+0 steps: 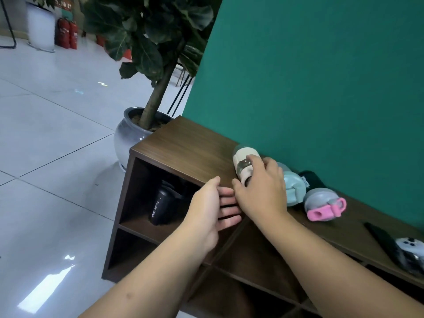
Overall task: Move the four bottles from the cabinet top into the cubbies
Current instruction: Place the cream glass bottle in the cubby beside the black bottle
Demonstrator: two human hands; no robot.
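A cream and clear bottle [241, 160] lies on the brown cabinet top [183, 143] against the green wall, and my right hand [261, 189] is closed over its lower end. To its right lie a pale green bottle [294, 188] and a dark bottle with a grey lid and pink strap [321, 200]. A black sport bottle [161, 206] leans inside the top left cubby. My left hand [213, 207] hangs open with fingers spread in front of the cabinet's front edge, just beside my right hand and holding nothing.
A potted tree in a grey ceramic pot [130, 136] stands at the cabinet's left end. A black remote [380, 239] and a white game controller [410, 251] lie on the cabinet top at the right. More cubbies [252, 267] open below. Tiled floor spreads left.
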